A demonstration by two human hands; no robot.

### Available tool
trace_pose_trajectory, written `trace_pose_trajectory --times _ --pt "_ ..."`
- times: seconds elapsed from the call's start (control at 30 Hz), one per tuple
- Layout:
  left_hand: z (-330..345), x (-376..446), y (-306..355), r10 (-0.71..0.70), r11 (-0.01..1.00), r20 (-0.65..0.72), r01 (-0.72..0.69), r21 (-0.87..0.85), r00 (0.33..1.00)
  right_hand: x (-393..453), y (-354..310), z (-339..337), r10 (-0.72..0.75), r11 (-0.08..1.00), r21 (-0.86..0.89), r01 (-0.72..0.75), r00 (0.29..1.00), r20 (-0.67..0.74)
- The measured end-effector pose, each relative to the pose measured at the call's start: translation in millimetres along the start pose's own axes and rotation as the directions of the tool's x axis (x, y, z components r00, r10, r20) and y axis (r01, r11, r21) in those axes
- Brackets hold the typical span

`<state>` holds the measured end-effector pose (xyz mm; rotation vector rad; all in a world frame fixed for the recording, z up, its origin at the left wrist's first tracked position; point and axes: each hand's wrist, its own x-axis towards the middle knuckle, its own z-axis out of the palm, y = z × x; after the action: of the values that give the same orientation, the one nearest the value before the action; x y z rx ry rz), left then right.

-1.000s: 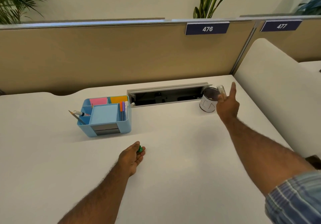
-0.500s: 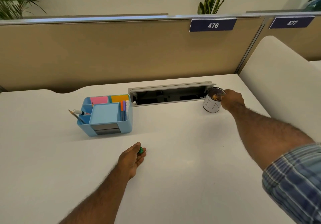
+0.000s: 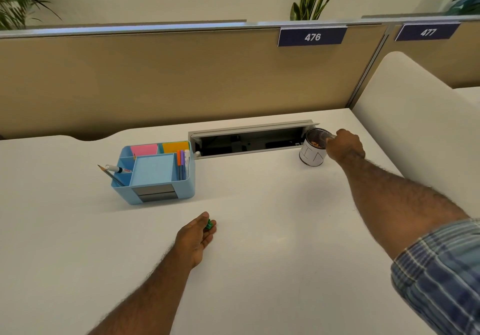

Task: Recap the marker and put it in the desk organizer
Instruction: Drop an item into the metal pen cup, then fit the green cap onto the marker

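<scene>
A small green cap (image 3: 209,224) is being pinched in the curled fingers of the left hand (image 3: 195,236), which is being rested on the white tabletop (image 3: 259,243) in front of the blue desk organizer (image 3: 155,175). The right hand (image 3: 344,147) is being held at the rim of a mesh-lined cup (image 3: 313,147) beside the open cable tray (image 3: 249,140); its fingers are being closed on something at the cup's mouth, though what cannot be told. A white marker (image 3: 117,169) and a pencil (image 3: 110,175) are being kept in the organizer's left compartment.
</scene>
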<state>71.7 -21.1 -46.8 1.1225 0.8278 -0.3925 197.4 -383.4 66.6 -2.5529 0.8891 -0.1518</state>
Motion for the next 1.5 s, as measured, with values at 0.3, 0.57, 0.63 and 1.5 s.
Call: trace_pose_trajectory --times 0.3,0.57,0.63,1.5 --pt "2.5 -6.3 -5.1 0.041 0.999 0.023 -0.041 0.004 0.999 -46.2 -12.3 26.0 0.099 0.639 0.756 -0.143 0.990 0.103" --pt "-4.3 -20.3 -18.6 0.079 0.996 0.044 -0.078 -0.031 0.996 -143.9 -6.6 52.1 -0.101 0.463 0.843 -0.273 0.929 0.356" --pt "-6.5 -24.9 -22.6 0.101 0.994 0.052 -0.099 -0.044 0.994 -169.4 -1.3 61.6 -0.124 0.486 0.817 -0.310 0.901 0.416" --pt "-21.5 -54.3 -58.4 0.165 0.982 0.077 -0.156 -0.111 0.983 -312.2 26.2 122.6 -0.284 0.787 0.587 -0.189 0.735 0.616"
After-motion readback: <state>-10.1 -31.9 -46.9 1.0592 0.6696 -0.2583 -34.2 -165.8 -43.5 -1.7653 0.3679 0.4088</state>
